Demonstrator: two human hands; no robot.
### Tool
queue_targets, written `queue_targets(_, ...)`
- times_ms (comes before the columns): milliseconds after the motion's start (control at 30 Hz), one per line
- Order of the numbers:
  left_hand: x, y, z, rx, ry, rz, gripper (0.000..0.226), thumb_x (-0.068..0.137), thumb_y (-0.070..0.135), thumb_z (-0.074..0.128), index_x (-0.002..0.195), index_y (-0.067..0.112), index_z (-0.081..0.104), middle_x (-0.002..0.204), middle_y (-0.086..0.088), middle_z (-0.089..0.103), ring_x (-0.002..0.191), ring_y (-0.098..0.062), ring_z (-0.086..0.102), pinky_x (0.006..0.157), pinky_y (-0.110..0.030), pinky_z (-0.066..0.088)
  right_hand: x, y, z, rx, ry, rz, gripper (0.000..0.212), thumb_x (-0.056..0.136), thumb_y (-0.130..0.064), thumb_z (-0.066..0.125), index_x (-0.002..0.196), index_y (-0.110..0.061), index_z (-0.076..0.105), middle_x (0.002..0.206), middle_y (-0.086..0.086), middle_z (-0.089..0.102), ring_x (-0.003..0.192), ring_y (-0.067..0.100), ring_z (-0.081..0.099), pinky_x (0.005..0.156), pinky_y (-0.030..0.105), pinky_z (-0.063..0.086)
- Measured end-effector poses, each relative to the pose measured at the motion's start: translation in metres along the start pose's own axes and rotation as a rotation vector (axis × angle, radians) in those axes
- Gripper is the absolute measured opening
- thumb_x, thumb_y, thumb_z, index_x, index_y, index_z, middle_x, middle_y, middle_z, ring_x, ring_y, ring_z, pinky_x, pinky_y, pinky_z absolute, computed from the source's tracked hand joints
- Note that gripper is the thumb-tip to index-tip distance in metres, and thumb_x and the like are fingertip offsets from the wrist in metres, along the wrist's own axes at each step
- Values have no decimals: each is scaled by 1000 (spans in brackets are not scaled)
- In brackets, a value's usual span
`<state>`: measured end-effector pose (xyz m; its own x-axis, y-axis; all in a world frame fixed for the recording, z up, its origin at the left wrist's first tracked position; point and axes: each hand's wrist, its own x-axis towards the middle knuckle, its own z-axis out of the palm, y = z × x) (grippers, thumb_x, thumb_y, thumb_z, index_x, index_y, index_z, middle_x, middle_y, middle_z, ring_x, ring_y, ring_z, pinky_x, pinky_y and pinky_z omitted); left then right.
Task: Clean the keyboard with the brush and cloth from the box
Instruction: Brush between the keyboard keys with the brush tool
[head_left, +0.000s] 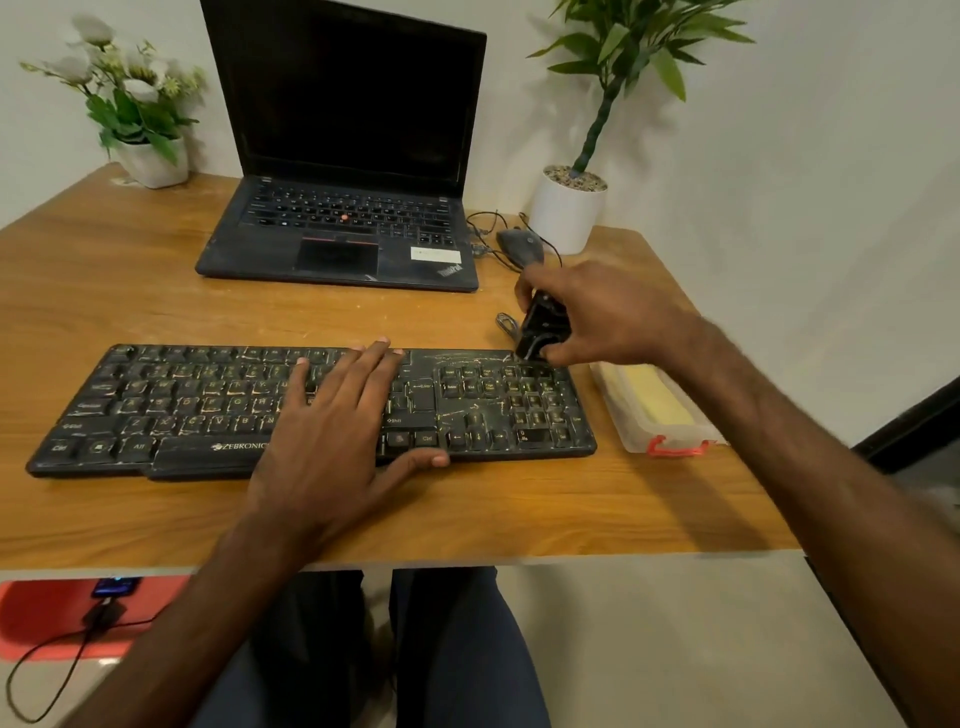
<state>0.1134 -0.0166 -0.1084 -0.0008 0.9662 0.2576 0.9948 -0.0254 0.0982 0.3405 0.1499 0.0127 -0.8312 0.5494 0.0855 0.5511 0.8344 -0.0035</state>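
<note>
A black, dusty keyboard (171, 410) lies across the front of the wooden table (104, 291). My left hand (337, 421) rests flat on its middle keys with fingers straight and the thumb at the front edge. My right hand (592, 317) grips a small black brush (543, 327) at the keyboard's far right corner, above the number pad; the brush's lower end touches the keyboard's top edge. A clear plastic box (657, 410) with a red latch sits just right of the keyboard, holding a yellow cloth (660, 397).
An open black laptop (343, 156) stands behind the keyboard. A mouse (519, 247) with tangled cables lies to its right. A white potted plant (569, 210) is at the back right, a flower pot (150, 163) at the back left. The table's right edge is near the box.
</note>
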Motion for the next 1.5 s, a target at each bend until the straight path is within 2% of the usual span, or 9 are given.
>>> queue_targets(267,1,1,1,36,1,16,109,82,90,24,152,7,30,157,-13,36,143,-28,38,113,-65,27,-48,-24,-1,271,-212,-37,55,72,-22,83,112,-31,47,93,-14,62,78,1,62,59,17,51)
queue_targets(400,0,2,1,14,-12,42,105,84,88,23,153,9,30,158,-11,35,142,-26,39,115,-61,23,-49,-6,-11,467,-60,112,65,68,-19,87,115,-27,43,94,-10,66,81,-1,66,63,19,54)
queue_targets(500,-2,3,1,-7,-7,88,97,88,84,22,153,12,29,158,-8,34,142,-22,39,117,-54,17,-38,4,-5,403,78,159,61,67,-22,87,110,-27,44,99,-8,66,88,5,66,70,26,58)
queue_targets(667,-1,2,2,-19,-25,87,98,87,85,18,154,14,28,159,-7,32,143,-20,36,118,-51,11,-22,-5,11,132,-28,70,58,69,-24,83,108,-28,41,92,-7,60,84,13,61,61,25,47)
queue_targets(833,-1,2,2,-29,-22,75,99,86,86,17,155,15,27,160,-5,30,144,-18,34,119,-50,9,-50,-18,-4,381,-272,29,58,65,-18,87,107,-27,48,87,-15,62,77,0,62,56,13,46)
queue_targets(1067,-2,3,2,-34,-24,72,97,87,85,18,154,16,27,161,-4,29,145,-18,33,120,-50,9,-32,10,-6,278,82,90,54,68,-22,85,106,-25,47,95,-5,64,85,9,64,69,34,57)
queue_targets(1200,-2,3,1,-42,-18,70,97,87,85,20,153,15,31,160,-5,31,143,-18,36,119,-50,11,-26,9,11,126,-43,99,55,70,-23,84,107,-25,44,90,-6,62,81,13,62,62,31,51)
queue_targets(1400,-1,3,3,-35,-24,61,99,85,87,17,155,17,27,161,-3,28,145,-16,32,120,-48,9,-70,-19,-11,402,-304,53,54,66,-17,86,105,-30,50,87,-14,64,78,0,63,59,12,46)
queue_targets(1500,-2,3,2,-36,-18,69,98,86,86,17,154,16,28,160,-4,30,144,-16,34,119,-49,10,-62,-8,-24,327,-156,58,54,66,-23,86,104,-30,49,94,-9,65,84,4,64,66,25,54)
